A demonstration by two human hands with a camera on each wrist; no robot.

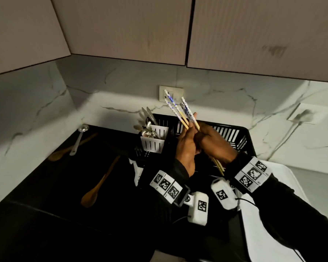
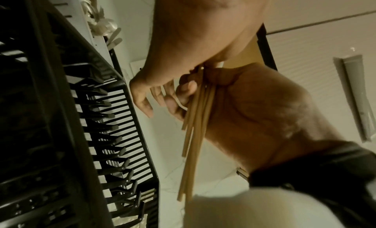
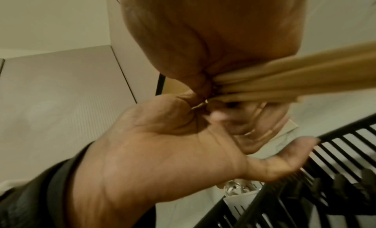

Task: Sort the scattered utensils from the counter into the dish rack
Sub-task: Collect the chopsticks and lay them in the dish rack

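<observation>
Chopsticks, pale bamboo with blue-and-white patterned tops (image 1: 187,110): bundled upright just above the black slatted plastic dish rack (image 1: 249,140). Your right hand (image 1: 214,142) has its grip clenched mid-shaft. Your left hand (image 1: 186,148) lies straight-fingered alongside. Likely light, stiff, slick, prone to fanning; hold near the middle.

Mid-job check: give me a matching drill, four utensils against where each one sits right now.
Things:
1 chopsticks
2 metal ladle
3 nearer wooden spatula
4 metal cutlery

Places:
A in the white holder
B alone on the counter, left of the dish rack
C gripped by the right hand above the rack
D on the counter, crossing a wooden spoon

Pairs: 1-C, 2-D, 3-B, 4-A
</observation>
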